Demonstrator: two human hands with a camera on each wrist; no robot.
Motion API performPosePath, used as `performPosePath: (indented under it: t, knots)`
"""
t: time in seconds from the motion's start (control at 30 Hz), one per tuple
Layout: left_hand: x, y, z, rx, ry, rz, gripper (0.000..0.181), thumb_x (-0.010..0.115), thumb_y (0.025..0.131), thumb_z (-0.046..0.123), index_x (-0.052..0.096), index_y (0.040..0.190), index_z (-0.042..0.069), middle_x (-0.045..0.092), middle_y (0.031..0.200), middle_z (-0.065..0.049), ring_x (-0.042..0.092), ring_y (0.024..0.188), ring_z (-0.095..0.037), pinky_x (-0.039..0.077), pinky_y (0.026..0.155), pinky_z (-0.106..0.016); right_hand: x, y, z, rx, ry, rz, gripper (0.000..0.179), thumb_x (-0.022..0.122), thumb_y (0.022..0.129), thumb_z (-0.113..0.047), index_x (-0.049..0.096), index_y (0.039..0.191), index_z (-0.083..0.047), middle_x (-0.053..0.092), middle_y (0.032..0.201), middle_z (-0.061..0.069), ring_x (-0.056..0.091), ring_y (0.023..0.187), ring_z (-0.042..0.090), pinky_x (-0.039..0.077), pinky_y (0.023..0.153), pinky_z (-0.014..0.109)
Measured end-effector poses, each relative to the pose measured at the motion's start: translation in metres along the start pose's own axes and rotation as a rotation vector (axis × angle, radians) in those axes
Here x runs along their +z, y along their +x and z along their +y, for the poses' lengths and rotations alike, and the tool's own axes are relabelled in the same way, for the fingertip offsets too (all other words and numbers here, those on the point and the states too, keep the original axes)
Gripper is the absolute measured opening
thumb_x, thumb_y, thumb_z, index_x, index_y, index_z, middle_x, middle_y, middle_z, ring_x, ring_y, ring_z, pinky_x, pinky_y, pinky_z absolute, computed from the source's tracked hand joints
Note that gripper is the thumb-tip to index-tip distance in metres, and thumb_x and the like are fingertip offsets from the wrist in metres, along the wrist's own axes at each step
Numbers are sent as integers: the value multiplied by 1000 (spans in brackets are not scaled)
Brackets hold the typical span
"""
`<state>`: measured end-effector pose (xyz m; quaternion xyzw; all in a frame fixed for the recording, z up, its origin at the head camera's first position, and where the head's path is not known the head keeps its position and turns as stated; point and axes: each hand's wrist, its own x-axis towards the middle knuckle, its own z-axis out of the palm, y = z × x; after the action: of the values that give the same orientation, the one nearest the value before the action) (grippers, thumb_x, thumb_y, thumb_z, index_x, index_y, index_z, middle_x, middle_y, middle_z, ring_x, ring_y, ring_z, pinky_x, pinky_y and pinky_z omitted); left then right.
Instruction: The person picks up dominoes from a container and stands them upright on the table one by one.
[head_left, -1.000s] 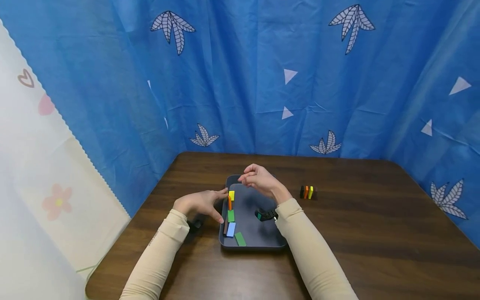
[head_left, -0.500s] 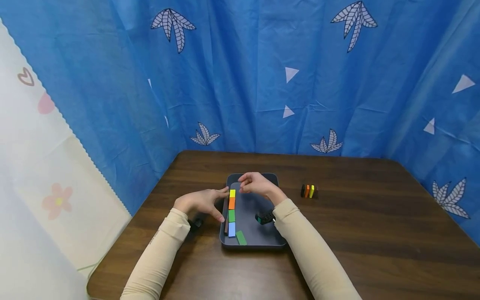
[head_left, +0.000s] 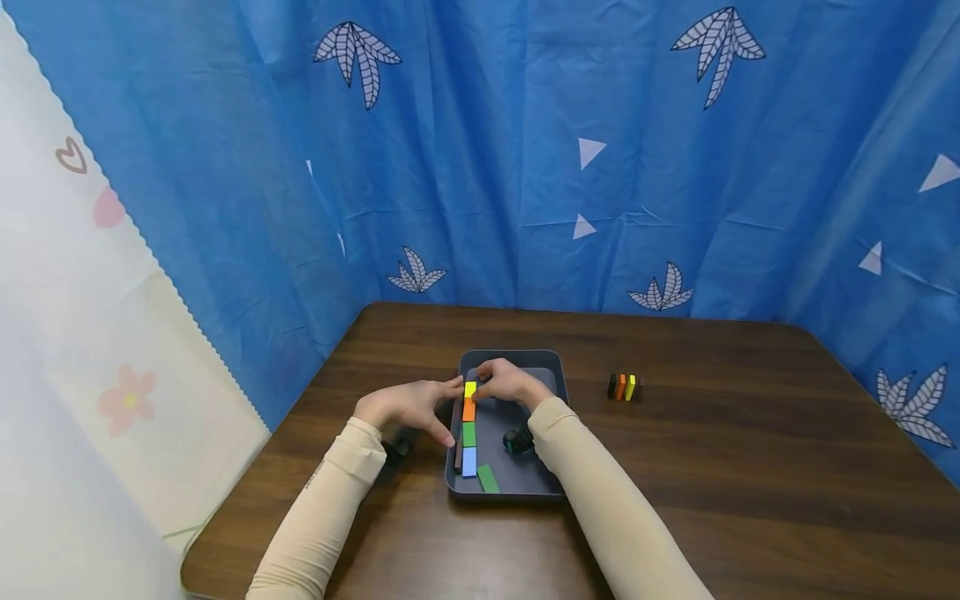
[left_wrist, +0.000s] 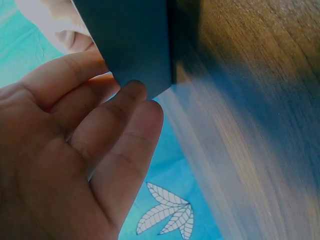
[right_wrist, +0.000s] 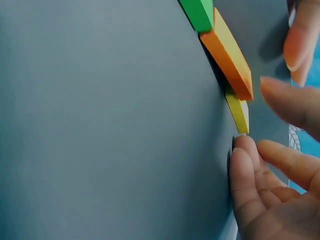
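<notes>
Along the left side of a dark grey tray [head_left: 517, 492], a yellow block [head_left: 470, 387], an orange block [head_left: 468, 409], a green block [head_left: 468, 434] and a light blue block [head_left: 469, 462] form a row. Dark brown blocks [head_left: 458, 457] lie between this row and the wall. My right hand [head_left: 512, 383] is at the row's far end. In the right wrist view its fingertips [right_wrist: 244, 157] are close by the yellow block's end, and its thumb stands apart from the orange block. My left hand [head_left: 411, 406] is at the tray's left rim, fingers extended near the wall [left_wrist: 130, 45].
A second green block [head_left: 487, 479] lies slanted at the tray's near left. Right of the tray, several small blocks [head_left: 622, 387], among them black, orange and yellow, stand on the wooden table [head_left: 735, 450]. A blue curtain [head_left: 480, 167] hangs behind.
The orange block, narrow and askew a second ago, now lines up with the others. My right hand has come down and nearer to the row. The left hand stays at the rim.
</notes>
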<state>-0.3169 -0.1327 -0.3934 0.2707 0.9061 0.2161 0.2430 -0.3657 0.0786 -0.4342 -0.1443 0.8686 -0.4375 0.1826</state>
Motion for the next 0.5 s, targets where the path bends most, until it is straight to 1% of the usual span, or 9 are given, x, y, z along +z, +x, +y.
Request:
performPosePath:
  t: [0.1,0.17,0.23,0.4,0.5]
  knots:
    - [0,0,1,-9,-1,1,100,86,76,41,34,157,16,16,169,-3,25,153,-33,29,119,-60,4,3,-3,-1,2,16,54,72,89,-10,55,137,6,58,138,21,59,117,31,48,107,49]
    - [-1,0,1,-14,0,5,100,86,76,42,33,157,17,17,169,-2,26,153,-33,28,119,-60,5,3,-6,13,27,30,49,69,90,-7,57,135,7,60,134,22,61,109,29,50,104,47]
    - [-1,0,1,-20,2,8,99,86,76,42,34,157,18,17,169,-2,25,153,-33,28,119,-60,7,3,-8,43,88,40,45,67,91,-4,58,133,9,60,133,22,61,104,27,52,103,44]
    - [1,2,-1,-24,-8,7,98,88,75,40,37,156,17,16,169,-2,24,153,-33,27,121,-58,10,1,-11,130,279,58,39,63,94,-1,59,130,10,59,131,23,64,103,24,54,100,38]
    - [1,3,-2,-21,-17,9,99,88,75,39,36,156,15,17,169,-2,24,153,-33,27,121,-57,11,1,-11,147,325,87,33,63,94,0,62,125,9,61,124,21,64,96,22,57,95,35]
